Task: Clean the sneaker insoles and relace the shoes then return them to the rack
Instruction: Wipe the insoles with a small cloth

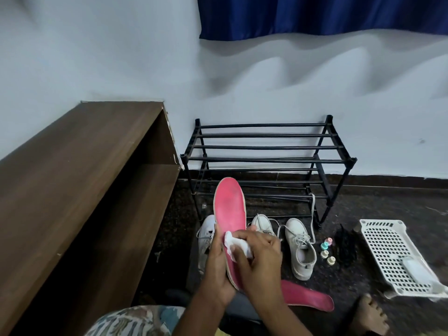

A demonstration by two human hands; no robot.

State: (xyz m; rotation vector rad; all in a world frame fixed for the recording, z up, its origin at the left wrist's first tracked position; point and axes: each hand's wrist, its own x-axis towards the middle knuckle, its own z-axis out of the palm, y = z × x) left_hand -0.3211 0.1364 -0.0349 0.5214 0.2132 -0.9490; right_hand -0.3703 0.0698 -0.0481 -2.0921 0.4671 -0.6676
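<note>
Right grip (pixel 257 258), seemingly wipe-pressing, on insole (pixel 230 209)

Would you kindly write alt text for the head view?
The left hand holds a pink insole upright while the right hand wipes it with a white cloth. White sneakers and another insole lie before a black rack.

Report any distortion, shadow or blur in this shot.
Head view: wide-angle bending curves the brown wooden shelf unit and black metal shoe rack; wavy shadows from the blue curtain fall on the white wall; the white perforated plastic basket looks soft at the frame edge.
</note>
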